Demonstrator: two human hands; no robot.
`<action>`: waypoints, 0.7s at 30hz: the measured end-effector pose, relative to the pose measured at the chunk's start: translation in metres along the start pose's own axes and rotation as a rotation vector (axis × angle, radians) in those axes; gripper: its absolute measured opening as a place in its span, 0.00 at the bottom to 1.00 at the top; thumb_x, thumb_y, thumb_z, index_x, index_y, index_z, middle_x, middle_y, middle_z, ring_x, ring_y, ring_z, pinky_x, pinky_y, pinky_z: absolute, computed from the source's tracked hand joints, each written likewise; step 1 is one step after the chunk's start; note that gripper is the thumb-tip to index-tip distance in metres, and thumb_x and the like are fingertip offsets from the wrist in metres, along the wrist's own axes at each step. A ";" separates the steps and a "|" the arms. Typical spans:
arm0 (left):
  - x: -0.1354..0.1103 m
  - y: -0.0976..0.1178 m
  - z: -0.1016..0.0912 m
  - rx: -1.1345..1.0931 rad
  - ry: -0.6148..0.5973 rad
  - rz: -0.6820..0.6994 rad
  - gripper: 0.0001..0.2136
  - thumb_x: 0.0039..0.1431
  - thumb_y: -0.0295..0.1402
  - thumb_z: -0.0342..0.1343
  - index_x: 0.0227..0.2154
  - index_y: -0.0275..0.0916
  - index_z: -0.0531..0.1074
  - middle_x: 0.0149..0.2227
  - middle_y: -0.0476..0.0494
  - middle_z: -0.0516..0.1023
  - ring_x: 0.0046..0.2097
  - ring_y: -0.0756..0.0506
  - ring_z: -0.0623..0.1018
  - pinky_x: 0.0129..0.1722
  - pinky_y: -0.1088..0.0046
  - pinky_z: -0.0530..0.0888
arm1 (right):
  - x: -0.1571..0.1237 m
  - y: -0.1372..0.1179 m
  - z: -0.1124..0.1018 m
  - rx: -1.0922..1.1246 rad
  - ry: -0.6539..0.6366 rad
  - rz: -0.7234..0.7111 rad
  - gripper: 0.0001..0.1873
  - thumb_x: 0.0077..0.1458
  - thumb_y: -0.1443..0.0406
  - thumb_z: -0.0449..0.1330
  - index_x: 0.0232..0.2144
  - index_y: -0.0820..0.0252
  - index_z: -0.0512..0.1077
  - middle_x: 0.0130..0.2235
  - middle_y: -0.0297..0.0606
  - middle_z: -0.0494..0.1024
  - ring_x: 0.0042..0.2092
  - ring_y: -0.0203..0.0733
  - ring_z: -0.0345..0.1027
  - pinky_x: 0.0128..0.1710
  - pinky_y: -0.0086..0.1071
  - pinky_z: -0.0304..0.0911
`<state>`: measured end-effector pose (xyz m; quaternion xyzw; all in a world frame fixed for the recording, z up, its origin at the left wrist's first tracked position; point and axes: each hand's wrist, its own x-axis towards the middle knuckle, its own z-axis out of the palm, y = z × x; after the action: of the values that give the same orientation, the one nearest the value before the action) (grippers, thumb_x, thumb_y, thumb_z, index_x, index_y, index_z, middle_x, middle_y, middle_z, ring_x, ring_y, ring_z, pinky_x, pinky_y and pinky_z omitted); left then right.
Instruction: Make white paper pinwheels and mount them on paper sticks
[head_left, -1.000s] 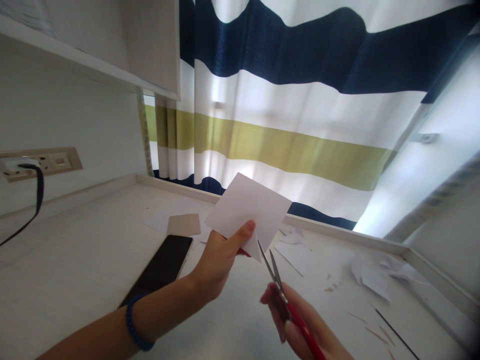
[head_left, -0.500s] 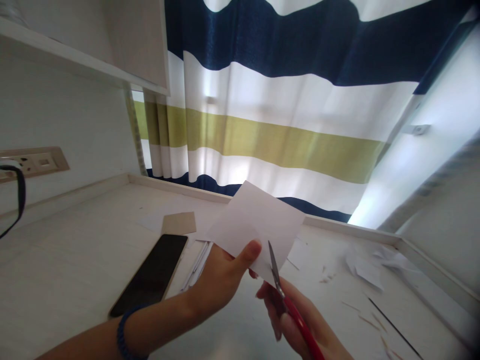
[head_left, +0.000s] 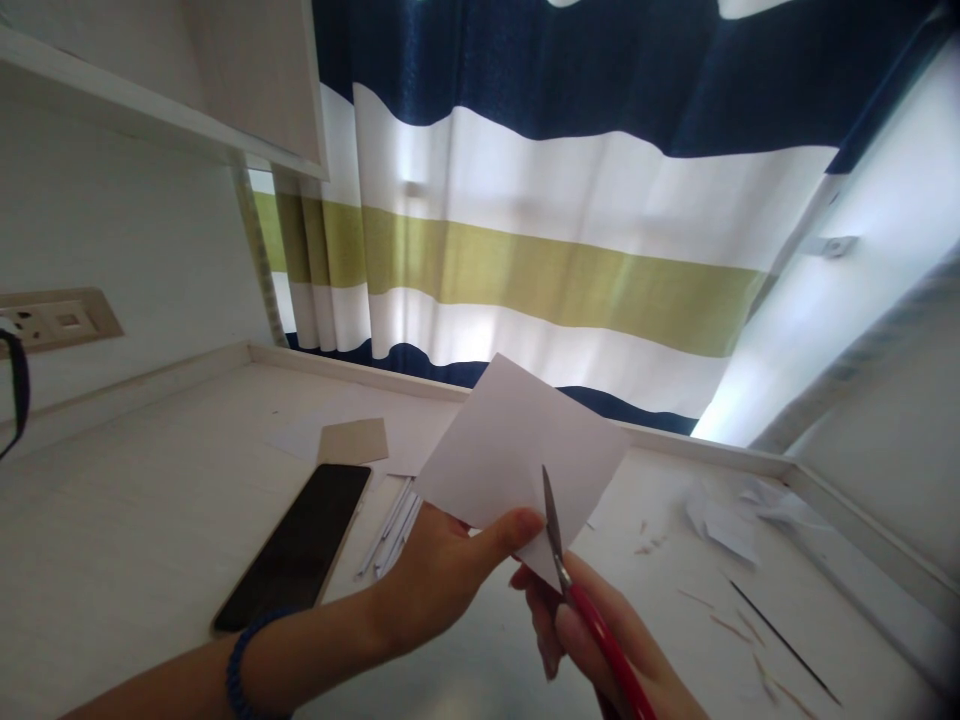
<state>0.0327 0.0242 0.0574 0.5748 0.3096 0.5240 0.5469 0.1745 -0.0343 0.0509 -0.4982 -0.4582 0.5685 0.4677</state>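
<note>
A white sheet of paper (head_left: 517, 430) is held up above the desk, tilted. My left hand (head_left: 465, 560) grips its lower edge, thumb on top and fingers underneath. My right hand (head_left: 600, 620) is closed around the red handles of a pair of scissors (head_left: 592, 615). One blade lies over the paper near its lower corner, close to my left thumb; the other blade is hidden beneath the sheet. Left of my left hand, folded white paper strips (head_left: 388, 530) lie beside a dark smartphone (head_left: 296, 550).
Behind the phone lies a small beige card (head_left: 354, 441). Paper scraps (head_left: 724, 525), thin slivers and a slim black stick (head_left: 784, 640) are scattered on the right. A raised rim (head_left: 360, 376) edges the desk before a striped curtain (head_left: 540, 260).
The paper has shifted slightly right and turned a little. My left thumb has moved right, nearer the scissor blade. The whole view has shifted slightly.
</note>
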 end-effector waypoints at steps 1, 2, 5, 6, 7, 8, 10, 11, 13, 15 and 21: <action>0.000 -0.001 0.000 -0.009 -0.011 -0.011 0.01 0.50 0.31 0.56 0.27 0.41 0.71 0.24 0.54 0.73 0.26 0.53 0.72 0.26 0.81 0.68 | 0.000 0.000 0.000 0.008 0.012 0.014 0.30 0.35 0.48 0.62 0.41 0.55 0.68 0.39 0.38 0.75 0.44 0.45 0.65 0.48 0.36 0.56; 0.000 -0.002 0.000 -0.015 -0.018 -0.014 0.01 0.50 0.31 0.56 0.27 0.40 0.71 0.24 0.54 0.73 0.26 0.53 0.72 0.25 0.81 0.68 | 0.000 0.000 0.001 0.015 0.023 0.026 0.30 0.35 0.48 0.62 0.41 0.55 0.69 0.39 0.39 0.75 0.43 0.45 0.66 0.45 0.35 0.59; -0.001 -0.004 0.002 -0.028 -0.037 -0.013 0.01 0.50 0.31 0.56 0.27 0.40 0.70 0.24 0.53 0.72 0.25 0.53 0.71 0.24 0.81 0.67 | 0.002 0.003 0.001 0.041 0.017 0.020 0.29 0.35 0.47 0.61 0.40 0.54 0.69 0.37 0.38 0.75 0.40 0.44 0.67 0.36 0.32 0.64; -0.001 -0.005 0.002 -0.035 -0.048 -0.018 0.02 0.50 0.31 0.55 0.26 0.39 0.69 0.23 0.53 0.71 0.25 0.53 0.70 0.24 0.81 0.67 | 0.003 0.004 0.000 0.048 -0.006 0.004 0.28 0.36 0.48 0.61 0.39 0.54 0.70 0.36 0.38 0.75 0.37 0.42 0.68 0.32 0.31 0.65; -0.001 -0.005 0.003 -0.046 -0.063 -0.025 0.02 0.50 0.31 0.55 0.26 0.39 0.69 0.22 0.53 0.70 0.24 0.53 0.70 0.24 0.81 0.67 | 0.004 0.006 0.000 0.050 -0.040 -0.018 0.26 0.38 0.48 0.60 0.39 0.54 0.70 0.35 0.38 0.75 0.34 0.40 0.68 0.29 0.29 0.65; -0.002 -0.005 0.003 -0.059 -0.082 -0.032 0.03 0.51 0.31 0.54 0.26 0.38 0.69 0.21 0.53 0.69 0.23 0.54 0.69 0.24 0.81 0.67 | 0.006 0.008 -0.001 0.043 -0.082 -0.041 0.25 0.40 0.49 0.60 0.39 0.54 0.70 0.34 0.37 0.75 0.30 0.38 0.67 0.26 0.29 0.64; -0.002 -0.005 0.005 -0.076 -0.112 -0.037 0.04 0.52 0.31 0.54 0.25 0.37 0.68 0.20 0.54 0.68 0.23 0.54 0.68 0.24 0.80 0.67 | 0.009 0.011 -0.004 0.013 -0.164 -0.082 0.21 0.43 0.50 0.59 0.38 0.55 0.70 0.33 0.38 0.74 0.26 0.35 0.64 0.22 0.27 0.61; -0.002 -0.005 0.005 -0.078 -0.121 -0.035 0.04 0.52 0.31 0.54 0.24 0.37 0.68 0.20 0.54 0.67 0.23 0.54 0.68 0.24 0.81 0.66 | 0.010 0.013 -0.005 0.003 -0.187 -0.093 0.20 0.44 0.51 0.58 0.37 0.55 0.70 0.34 0.38 0.73 0.25 0.34 0.63 0.21 0.26 0.60; -0.002 -0.004 0.005 -0.071 -0.127 -0.030 0.05 0.52 0.31 0.53 0.24 0.37 0.67 0.20 0.54 0.67 0.23 0.54 0.68 0.23 0.81 0.66 | 0.012 0.015 -0.006 -0.007 -0.196 -0.102 0.20 0.44 0.51 0.58 0.36 0.56 0.70 0.34 0.38 0.72 0.25 0.33 0.61 0.20 0.26 0.58; -0.002 -0.004 0.005 -0.048 -0.128 -0.028 0.05 0.52 0.31 0.53 0.24 0.37 0.67 0.19 0.55 0.67 0.23 0.54 0.69 0.24 0.81 0.67 | 0.013 0.015 -0.006 -0.012 -0.196 -0.091 0.20 0.44 0.50 0.58 0.35 0.57 0.69 0.32 0.37 0.71 0.24 0.31 0.59 0.19 0.25 0.56; -0.003 -0.002 0.002 0.009 -0.137 -0.050 0.08 0.52 0.33 0.53 0.21 0.37 0.67 0.19 0.55 0.68 0.23 0.54 0.70 0.25 0.82 0.67 | 0.017 0.010 -0.007 -0.099 -0.275 -0.082 0.22 0.46 0.49 0.55 0.34 0.60 0.67 0.26 0.32 0.64 0.22 0.30 0.54 0.18 0.23 0.53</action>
<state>0.0346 0.0209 0.0547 0.6039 0.2879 0.4681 0.5773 0.1796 -0.0190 0.0380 -0.4192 -0.5653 0.5883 0.3982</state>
